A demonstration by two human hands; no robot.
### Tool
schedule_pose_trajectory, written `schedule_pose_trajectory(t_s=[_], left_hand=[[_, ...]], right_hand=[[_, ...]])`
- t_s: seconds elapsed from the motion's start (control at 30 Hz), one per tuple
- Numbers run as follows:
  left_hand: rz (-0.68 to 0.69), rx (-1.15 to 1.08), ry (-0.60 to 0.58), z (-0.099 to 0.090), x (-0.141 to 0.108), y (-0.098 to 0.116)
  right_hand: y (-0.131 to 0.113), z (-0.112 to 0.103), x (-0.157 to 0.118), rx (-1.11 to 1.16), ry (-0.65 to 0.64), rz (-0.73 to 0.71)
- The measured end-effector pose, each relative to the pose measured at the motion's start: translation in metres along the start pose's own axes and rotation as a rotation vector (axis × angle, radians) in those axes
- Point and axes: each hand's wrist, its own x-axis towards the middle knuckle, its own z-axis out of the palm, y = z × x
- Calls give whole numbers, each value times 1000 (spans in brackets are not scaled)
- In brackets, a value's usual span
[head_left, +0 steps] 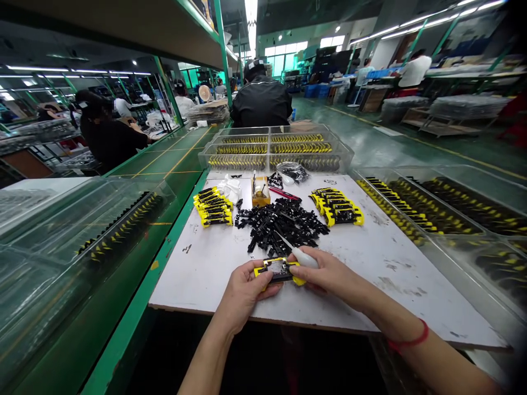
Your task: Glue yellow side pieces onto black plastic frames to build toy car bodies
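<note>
Near the front edge of the white board, my left hand (246, 283) grips the left end of a yellow-and-black plastic part (276, 270). My right hand (325, 274) closes on the part's right end and also holds a white-handled tool (305, 258), whose thin shaft points up and left. Just beyond lies a loose pile of small black pieces (284, 222). Yellow-and-black parts like the held one stand in a row on the left (213, 207) and in another row on the right (337, 207). My fingers cover some of the held part.
Clear trays hold rows of similar parts at the back (269, 147), on the right (453, 214) and on the left (119, 230). A small wooden box (261, 196), a red pen-like tool (285, 193) and a plastic bag (293, 171) lie behind the pile. A person in black (262, 99) sits ahead.
</note>
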Motion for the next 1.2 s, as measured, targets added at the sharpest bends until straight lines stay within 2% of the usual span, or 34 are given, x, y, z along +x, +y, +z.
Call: schedule_pose_trajectory(t_s=[0.13, 0.43, 0.7, 0.83, 0.97, 1.2], left_hand=[[1, 6, 24, 1, 1, 0], [20, 36, -8, -3, 3, -7], [31, 8, -15, -2, -1, -4], [22, 12, -6, -2, -1, -3], [20, 22, 49, 1, -1, -3], [61, 59, 53, 4, -1, -6]], right_hand=[[-2, 2, 1, -11, 41, 45], [-3, 6, 0, 26, 58, 94], [1, 8, -1, -48, 120, 45], [4, 6, -2, 51, 60, -3], [10, 0, -4, 120, 72, -52], [11, 3, -2, -41, 115, -51]])
